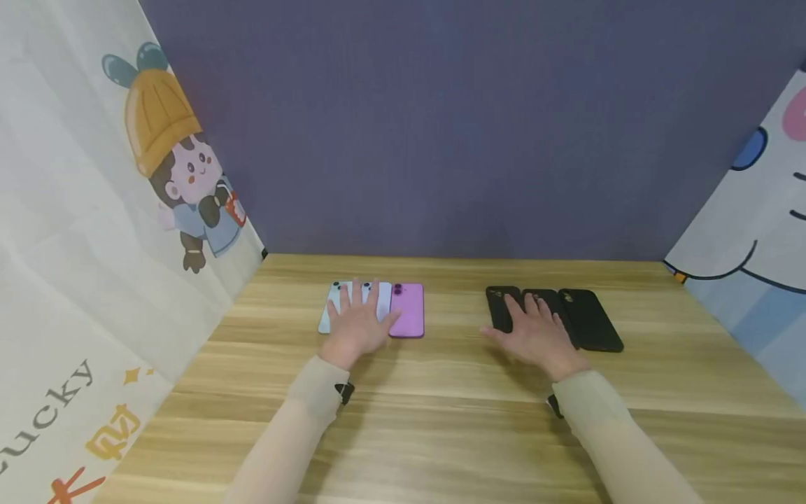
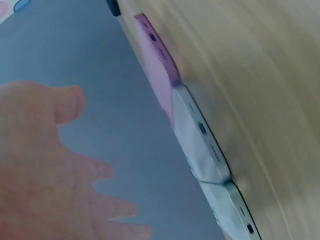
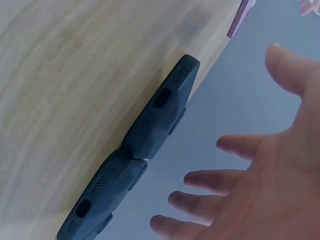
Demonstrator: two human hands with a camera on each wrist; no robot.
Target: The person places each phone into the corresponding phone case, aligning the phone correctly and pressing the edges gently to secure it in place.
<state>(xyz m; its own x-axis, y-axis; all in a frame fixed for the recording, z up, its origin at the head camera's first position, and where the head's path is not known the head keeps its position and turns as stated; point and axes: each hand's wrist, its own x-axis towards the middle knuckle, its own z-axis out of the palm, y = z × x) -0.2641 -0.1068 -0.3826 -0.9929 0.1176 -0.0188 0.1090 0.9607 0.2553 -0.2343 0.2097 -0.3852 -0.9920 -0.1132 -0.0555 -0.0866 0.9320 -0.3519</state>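
Observation:
Three phones lie side by side, backs up, at the table's far left: a pale green one point(image 2: 225, 205), a light blue one point(image 1: 385, 301) and a pink-purple one point(image 1: 409, 313). Over the green and blue phones is my left hand point(image 1: 357, 329), palm down with fingers spread; the left wrist view shows it raised above them, holding nothing. On the right, three black phone cases, left point(image 1: 499, 316), middle point(image 1: 553, 301) and right point(image 1: 592, 322), lie in a row. My right hand point(image 1: 535, 336) hovers with spread fingers over the left and middle cases, partly hiding them.
The wooden table point(image 1: 441, 434) ends at a dark blue-purple panel point(image 1: 441, 126) behind the phones and cases. A white printed curtain point(image 1: 63, 210) hangs at the left, another printed cloth point(image 1: 755, 259) at the right. Bare tabletop lies between the two rows.

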